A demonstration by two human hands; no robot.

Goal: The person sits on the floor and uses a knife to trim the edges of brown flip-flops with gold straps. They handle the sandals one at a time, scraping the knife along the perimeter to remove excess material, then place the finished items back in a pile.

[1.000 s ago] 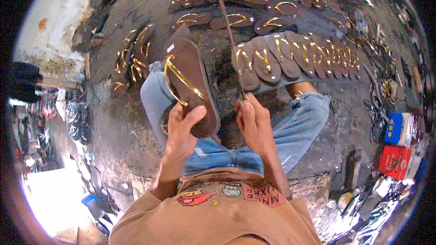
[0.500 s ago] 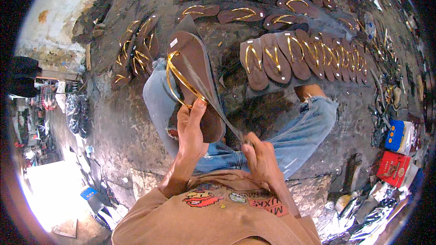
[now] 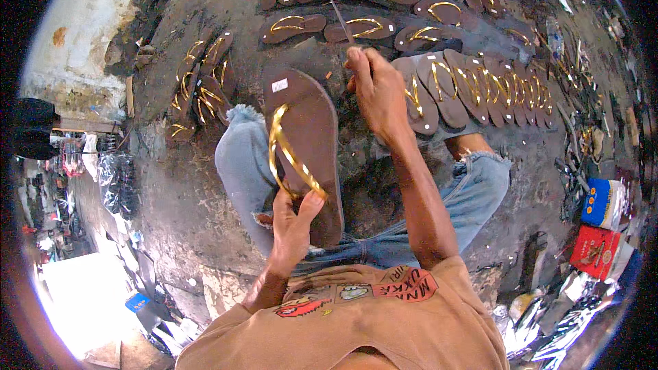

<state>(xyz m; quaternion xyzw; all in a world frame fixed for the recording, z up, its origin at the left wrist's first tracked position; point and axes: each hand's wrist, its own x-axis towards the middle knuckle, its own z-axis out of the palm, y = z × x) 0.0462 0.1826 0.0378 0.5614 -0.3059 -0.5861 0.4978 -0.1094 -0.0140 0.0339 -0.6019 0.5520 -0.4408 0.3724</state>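
Two hands: both of the person's own, coming up from the lower edge of the frame, each closed on something.
Left hand [image 3: 291, 223]: low centre of the frame, thumb and fingers pinched together on the gold strap [image 3: 288, 154] where it meets the sole, near the lower end of the sandal.
Sandal [image 3: 308, 144]: brown, flat, sole side up toward the camera, propped on the left knee of the torn jeans [image 3: 243, 171]; a small white sticker sits near its upper end.
Long axis: runs from the lower centre of the frame, at the left hand, up and slightly left toward the middle.
Right hand [image 3: 377, 89]: raised to the upper centre, well above and to the right of the left hand, fist closed around a thin rod-like tool [image 3: 336, 7] that points up and left toward the top edge.
Relation that matters: the sandal lies below and to the left of the right hand; its upper end is just beside that hand, while its lower end is already in the left hand's grip, so the left hand is the nearer one.
Row of sandals [image 3: 480, 85]: overlapping brown soles with gold straps, right of the right hand.
Far ground: more sandals [image 3: 356, 27] scattered along the top of the frame on dark floor.
Right edge: red and blue boxes [image 3: 600, 223], apart from the work.
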